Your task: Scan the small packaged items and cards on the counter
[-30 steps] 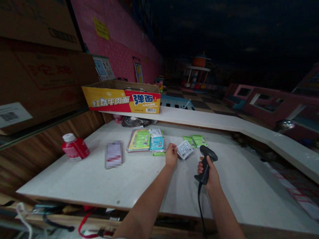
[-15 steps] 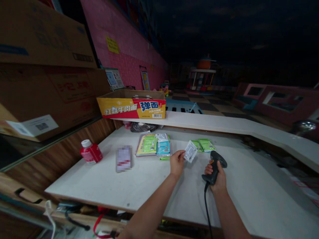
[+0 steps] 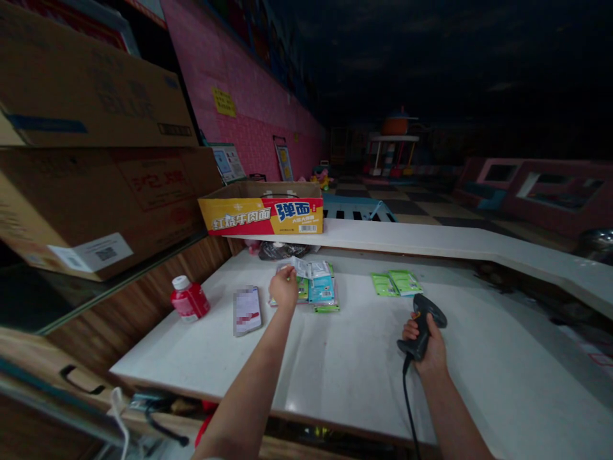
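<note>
My left hand pinches the edge of a silvery-white packet over a pile of flat packets. Green and blue packets show in that pile, partly covered by the hand. In my right hand is a black barcode scanner, gripped by its handle, its cord hanging down over the table's front edge. Beyond the scanner, two green packets lie side by side on the white table.
Left of the pile lie a phone and a red bottle with a white cap. A yellow and red noodle carton stands on the raised white ledge. Large cardboard boxes are stacked at the left.
My left hand has carried the silvery-white packet leftward, from beside the two green packets to over the pile. My right hand still holds the scanner. The view has shifted slightly.
</note>
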Tool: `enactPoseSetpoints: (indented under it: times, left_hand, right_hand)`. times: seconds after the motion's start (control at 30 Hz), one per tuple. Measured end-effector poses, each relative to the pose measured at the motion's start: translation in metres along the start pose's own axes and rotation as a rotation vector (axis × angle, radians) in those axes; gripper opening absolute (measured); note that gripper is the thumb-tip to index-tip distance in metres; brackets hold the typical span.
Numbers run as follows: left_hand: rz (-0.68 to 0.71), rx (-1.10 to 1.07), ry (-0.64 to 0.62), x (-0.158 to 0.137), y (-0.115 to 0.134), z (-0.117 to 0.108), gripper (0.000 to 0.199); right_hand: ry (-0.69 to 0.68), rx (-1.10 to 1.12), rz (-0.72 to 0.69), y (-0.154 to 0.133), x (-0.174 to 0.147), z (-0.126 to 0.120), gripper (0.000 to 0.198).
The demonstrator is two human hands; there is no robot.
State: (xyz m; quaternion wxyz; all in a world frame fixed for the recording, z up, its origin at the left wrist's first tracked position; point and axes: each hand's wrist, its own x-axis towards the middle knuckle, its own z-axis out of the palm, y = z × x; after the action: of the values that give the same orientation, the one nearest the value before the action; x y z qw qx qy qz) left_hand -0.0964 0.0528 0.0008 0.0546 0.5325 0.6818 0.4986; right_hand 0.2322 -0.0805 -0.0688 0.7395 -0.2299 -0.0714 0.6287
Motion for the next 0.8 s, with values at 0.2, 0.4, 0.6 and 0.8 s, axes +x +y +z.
enactPoseSetpoints:
  times: [0.2,0.4,0.6,0.8]
  left_hand:
    - [0.080,0.316,0.031,-0.011,-0.005,-0.008,0.028]
    - [0.072,0.375,0.032,-0.016,0.000,-0.017,0.028]
    - [0.385,0.183,0.034,-0.027,0.036,-0.008,0.023]
    - [0.631,-0.054,-0.244,-0.066,0.081,0.037,0.020]
  right_hand:
    - [0.000,-0.015,0.000,0.000,-0.001,0.000,0.036]
    - [-0.026,-0.067,-0.010,-0.001,0.001,0.000,0.036]
    - [0.018,0.014,0.011,-0.001,0.000,0.008,0.036]
    - [0.027,-0.003,-0.043,-0.003,-0.003,0.012,0.041]
